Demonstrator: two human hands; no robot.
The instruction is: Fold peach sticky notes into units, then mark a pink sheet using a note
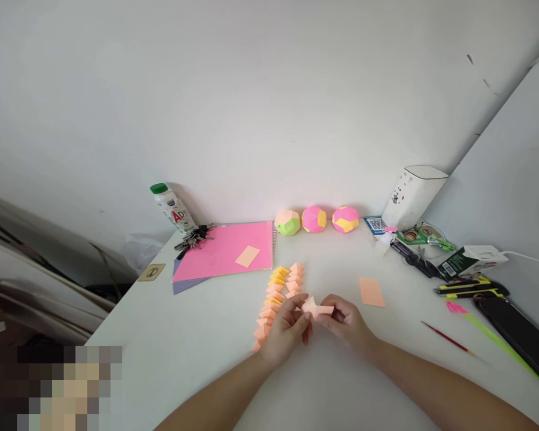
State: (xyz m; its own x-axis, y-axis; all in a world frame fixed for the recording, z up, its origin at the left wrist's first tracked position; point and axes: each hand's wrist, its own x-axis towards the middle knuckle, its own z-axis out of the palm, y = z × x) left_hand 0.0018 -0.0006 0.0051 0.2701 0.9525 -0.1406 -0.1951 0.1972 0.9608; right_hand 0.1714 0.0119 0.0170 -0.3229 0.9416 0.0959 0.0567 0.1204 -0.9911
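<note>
Between my two hands is a partly folded piece of peach paper [315, 309], its creased flaps standing up. My left hand [288, 326] pinches its left side between thumb and fingers. On the right end, my right hand [348, 320] grips a narrow flap. Just left of and behind my left hand, two rows of folded paper units [276, 290] in peach and yellow lie on the table. A flat peach paper sheet [372, 292] rests to the right, beyond my right hand.
Three paper balls [314, 219] sit by the wall. At back left are a pink folder [233, 245], keys [193, 239] and a bottle [173, 206]. On the right lie a thin red brush [449, 338], a utility knife [471, 287], a black case [516, 332] and a small box [469, 261].
</note>
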